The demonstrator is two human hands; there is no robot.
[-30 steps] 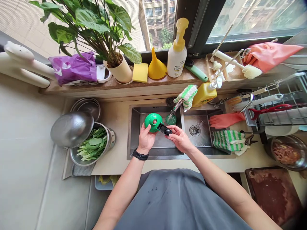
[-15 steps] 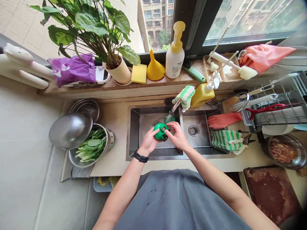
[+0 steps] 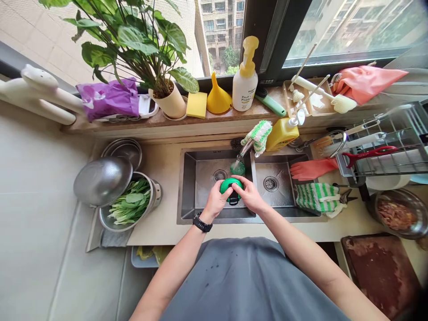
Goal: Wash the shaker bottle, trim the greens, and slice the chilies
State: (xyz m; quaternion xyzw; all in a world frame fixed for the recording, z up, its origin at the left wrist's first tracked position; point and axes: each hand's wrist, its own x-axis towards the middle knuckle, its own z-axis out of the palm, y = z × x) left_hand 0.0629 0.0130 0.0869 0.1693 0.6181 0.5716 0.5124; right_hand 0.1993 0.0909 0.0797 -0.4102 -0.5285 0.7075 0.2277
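Note:
My left hand and my right hand both grip a green rounded plastic piece over the left sink basin. Both thumbs press on its near side, and a black part shows below them. Its exact kind I cannot make out. Just beyond it, a translucent green container stands in the basin under the faucet, with water running into it. A green-and-white striped cloth is draped over the faucet.
Left of the sink is a pot of leafy greens with a metal lid leaning on it. Pink gloves, a striped cloth and a dish rack lie right. A yellow bottle stands behind.
The green piece has been turned so its hole no longer faces up, and has moved slightly toward me and right. My right hand has closed from a loose touch to a grip.

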